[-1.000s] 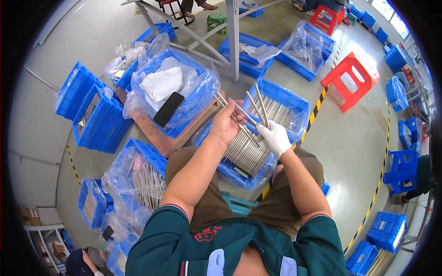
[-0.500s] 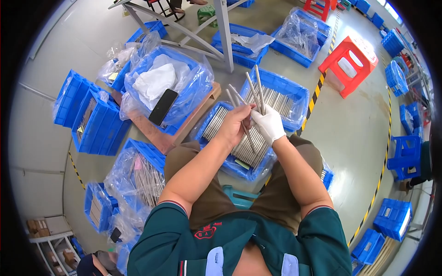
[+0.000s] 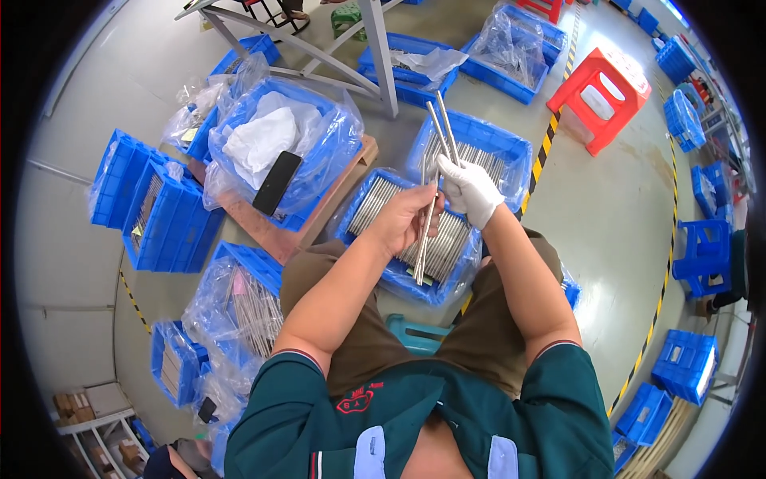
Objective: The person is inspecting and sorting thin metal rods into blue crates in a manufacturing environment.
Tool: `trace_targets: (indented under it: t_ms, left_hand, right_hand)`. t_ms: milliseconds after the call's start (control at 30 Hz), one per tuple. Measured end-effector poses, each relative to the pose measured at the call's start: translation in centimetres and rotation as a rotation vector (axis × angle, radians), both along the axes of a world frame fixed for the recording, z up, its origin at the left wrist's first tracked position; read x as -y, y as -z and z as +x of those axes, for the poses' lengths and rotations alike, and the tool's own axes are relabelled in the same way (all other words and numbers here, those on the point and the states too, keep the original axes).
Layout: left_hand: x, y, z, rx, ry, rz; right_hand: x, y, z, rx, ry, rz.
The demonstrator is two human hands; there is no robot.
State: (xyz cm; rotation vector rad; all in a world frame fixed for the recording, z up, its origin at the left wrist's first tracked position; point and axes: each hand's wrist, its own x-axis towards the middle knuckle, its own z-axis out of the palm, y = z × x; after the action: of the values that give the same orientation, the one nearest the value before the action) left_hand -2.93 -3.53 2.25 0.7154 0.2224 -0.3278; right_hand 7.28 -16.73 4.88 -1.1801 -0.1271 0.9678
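My bare left hand (image 3: 403,219) is closed around thin metal rods (image 3: 423,255), which stand nearly upright and stick out below the fist. In a white glove, my right hand (image 3: 474,193) grips metal rods (image 3: 444,132) that slant up and to the left. The two hands are close together, and the rods partly overlap between them. Under the hands is a plastic-lined blue bin (image 3: 415,294) with many similar rods (image 3: 375,204) laid side by side. Just beyond it, another lined blue bin (image 3: 523,164) holds more rods. My fingers hide how many rods each hand has.
On the left, a wooden pallet (image 3: 319,227) carries a lined blue bin with white cloth (image 3: 259,144) and a black phone (image 3: 278,184). More bins of rods (image 3: 255,311) stand left of my knee. A red stool (image 3: 602,100) and striped floor tape (image 3: 545,148) are right; table legs (image 3: 383,72) stand ahead.
The rods in my left hand were fanned out up-left and slanting; now they are gathered and nearly upright. My gloved right hand has turned and shifted slightly right, still gripping rods.
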Motion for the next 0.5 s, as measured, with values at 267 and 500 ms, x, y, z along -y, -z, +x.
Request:
trace_targets:
  t_ms: [267, 500]
  left_hand:
    - [1.9, 0.4, -1.3, -0.026, 0.162, -0.014]
    - [0.2, -0.4, -2.0, 0.111, 0.136, -0.101]
  right_hand:
    - [-1.3, 1.6, 1.8, 0.322, 0.452, -0.171]
    - [2.4, 0.1, 6.0, 0.068, 0.529, -0.031]
